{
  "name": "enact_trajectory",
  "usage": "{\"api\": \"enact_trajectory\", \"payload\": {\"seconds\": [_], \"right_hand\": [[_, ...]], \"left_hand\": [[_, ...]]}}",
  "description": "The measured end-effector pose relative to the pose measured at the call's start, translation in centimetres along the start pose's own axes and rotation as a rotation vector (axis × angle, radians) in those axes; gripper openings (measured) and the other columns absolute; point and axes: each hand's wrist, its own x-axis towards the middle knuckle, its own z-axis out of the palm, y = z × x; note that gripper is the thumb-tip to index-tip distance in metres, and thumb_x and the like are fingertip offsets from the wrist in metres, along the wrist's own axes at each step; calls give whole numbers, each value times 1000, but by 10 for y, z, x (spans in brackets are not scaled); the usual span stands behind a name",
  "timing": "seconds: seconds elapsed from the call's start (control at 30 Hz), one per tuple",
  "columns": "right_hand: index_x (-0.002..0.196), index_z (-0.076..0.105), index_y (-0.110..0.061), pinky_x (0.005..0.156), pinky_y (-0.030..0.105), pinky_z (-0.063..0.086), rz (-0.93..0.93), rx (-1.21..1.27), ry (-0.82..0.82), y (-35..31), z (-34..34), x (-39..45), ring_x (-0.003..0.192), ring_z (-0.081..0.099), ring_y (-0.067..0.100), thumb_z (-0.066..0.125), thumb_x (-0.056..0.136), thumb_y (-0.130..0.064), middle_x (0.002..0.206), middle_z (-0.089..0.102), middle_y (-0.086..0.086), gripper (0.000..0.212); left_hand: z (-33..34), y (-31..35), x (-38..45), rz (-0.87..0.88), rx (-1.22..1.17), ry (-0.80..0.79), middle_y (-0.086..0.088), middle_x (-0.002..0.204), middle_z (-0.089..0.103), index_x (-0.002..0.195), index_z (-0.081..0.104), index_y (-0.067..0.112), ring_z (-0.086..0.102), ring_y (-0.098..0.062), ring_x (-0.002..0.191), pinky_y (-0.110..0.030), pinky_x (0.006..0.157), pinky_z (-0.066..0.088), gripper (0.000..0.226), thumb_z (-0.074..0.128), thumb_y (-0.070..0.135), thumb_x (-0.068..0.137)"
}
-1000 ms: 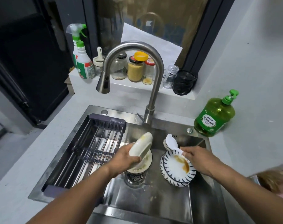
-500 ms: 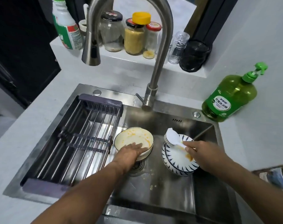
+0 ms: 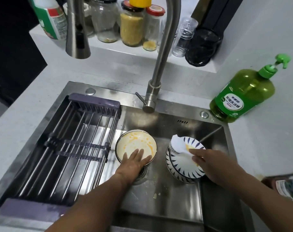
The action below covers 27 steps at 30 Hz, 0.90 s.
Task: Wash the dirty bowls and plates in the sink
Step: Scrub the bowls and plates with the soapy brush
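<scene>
Plainly the washing has barely begun; the left hand (image 3: 135, 162) lies with straight fingers on the rim of the yellow-smeared bowl (image 3: 136, 144) in the sink (image 3: 175, 203), while the right hand (image 3: 214, 164) pinches a white brush (image 3: 178, 144) over the striped plates (image 3: 184, 162). No water runs from the tap (image 3: 77, 39); next, I judge, comes water and soap (image 3: 243, 96).

The sink (image 3: 174, 195) is brushed stainless steel with a dull sheen, like the curved faucet (image 3: 160, 67) at its rear edge. Over its left half the drying rack (image 3: 72, 148) has shiny metal rods in matt purple-grey plastic ends. The cream bowl (image 3: 134, 144) and the blue-patterned plates (image 3: 181, 166) look like glazed glossy ceramic. At the sink's rear right corner the green detergent bottle (image 3: 243, 97) is translucent plastic. The countertop (image 3: 25, 106) is matt, speckled grey. Clear glass jars (image 3: 132, 24) stand on the ledge.
</scene>
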Motion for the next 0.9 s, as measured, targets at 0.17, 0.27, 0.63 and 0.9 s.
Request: {"api": "enact_trajectory", "payload": {"seconds": [0.17,0.27,0.63,0.9], "right_hand": [[136,55,-43,91,35,49,69,54,-35,17,6,1,108,63,19,43,103,-42,118,70,-6,34],[139,54,-37,90,35,49,99,92,-36,25,8,0,108,63,19,44,104,-38,122,68,-1,37],[142,52,-27,81,24,40,200,170,23,53,5,-11,102,60,15,43,106,-30,124,65,1,38],[145,49,-27,85,22,37,217,251,5,63,7,-17,121,56,18,43,106,-27,140,58,-1,40]], "left_hand": [[1,0,4,-10,28,-38,-6,168,-18,160,-9,33,-14,-28,155,-62,122,8,86,49,14,100],[0,-1,0,-1,45,-43,-7,167,-21,160,-10,31,-16,-29,155,-62,122,6,77,41,19,104],[-27,72,36,-113,-625,493,-8,106,63,104,55,17,56,-29,101,-37,84,43,24,49,39,102],[-50,123,80,-294,-625,380,-14,123,61,123,49,9,60,-32,114,-41,95,50,35,60,5,90]]}}
